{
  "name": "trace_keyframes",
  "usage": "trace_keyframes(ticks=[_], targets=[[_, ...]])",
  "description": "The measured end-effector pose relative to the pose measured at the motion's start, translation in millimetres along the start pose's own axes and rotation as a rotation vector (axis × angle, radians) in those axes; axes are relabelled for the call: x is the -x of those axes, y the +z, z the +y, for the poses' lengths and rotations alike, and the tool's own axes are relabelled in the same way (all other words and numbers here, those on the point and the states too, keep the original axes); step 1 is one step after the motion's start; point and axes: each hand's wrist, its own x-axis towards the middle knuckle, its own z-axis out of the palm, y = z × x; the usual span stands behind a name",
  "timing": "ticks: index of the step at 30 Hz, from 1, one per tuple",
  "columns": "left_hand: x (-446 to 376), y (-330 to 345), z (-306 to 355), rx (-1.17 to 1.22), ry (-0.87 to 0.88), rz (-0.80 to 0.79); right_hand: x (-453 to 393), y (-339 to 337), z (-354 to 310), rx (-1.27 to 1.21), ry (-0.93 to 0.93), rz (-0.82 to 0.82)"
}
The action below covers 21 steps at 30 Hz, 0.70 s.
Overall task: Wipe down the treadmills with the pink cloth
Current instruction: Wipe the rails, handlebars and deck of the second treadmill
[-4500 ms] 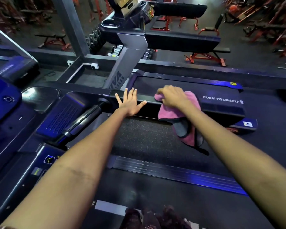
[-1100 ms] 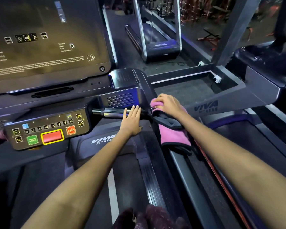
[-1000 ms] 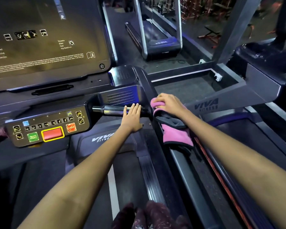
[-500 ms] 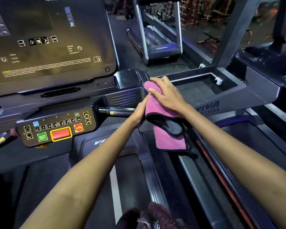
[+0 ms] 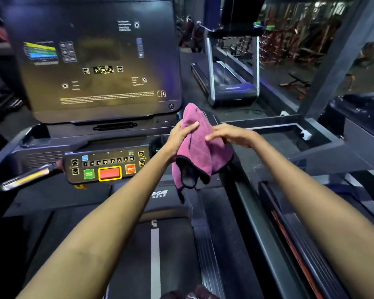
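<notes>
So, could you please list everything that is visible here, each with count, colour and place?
pink cloth: one, pink with dark trim, held up before the console
screen: one, dark, upper left
button panel: one, black with green, red and orange buttons, below the screen
handlebar: one, silver, left
treadmill belt: one, black, bottom centre
far treadmill: one, grey, behind
left hand: grips the cloth
right hand: fingers on the cloth

Soft, fuzzy pink cloth [image 5: 200,147] with dark stitched edge. Shiny, smooth black screen [image 5: 95,61]. Matt dark plastic panel [image 5: 108,167] with glossy red button [image 5: 110,173]. Shiny metal handle [image 5: 28,178]. Dull rubbery belt [image 5: 125,251].
</notes>
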Motion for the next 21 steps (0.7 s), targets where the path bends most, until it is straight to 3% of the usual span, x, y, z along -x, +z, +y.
trace_keyframes(ticks=[1, 3, 6, 9, 12, 16, 21], targets=[[0.7, -3.8, 3.0, -0.037, 0.022, 0.027, 1.9, -2.6, 0.2, 0.103, 0.035, -0.046], [3.6, -7.2, 10.6, -0.104, 0.055, 0.079, -2.4, -8.8, 1.0, 0.257, 0.015, 0.036], [3.9, -9.6, 23.0, -0.166, 0.150, 0.186, -5.5, -18.6, -5.0, 0.193, -0.123, 0.280], [3.9, -11.2, 33.7, -0.260, 0.191, 0.241, -1.9, -26.8, -10.7, 0.188, -0.199, 0.406], [3.9, -5.9, 39.7, -0.322, 0.147, 0.220, 1.9, -28.1, -14.5, 0.240, -0.261, 0.441], [2.6, 0.4, 44.5, -0.237, 0.135, 0.251, 6.9, -28.6, -18.0, 0.270, -0.335, 0.473], [1.1, 8.6, 45.8, -0.169, 0.265, 0.334, 13.1, -27.0, -24.1, 0.378, -0.395, 0.508]])
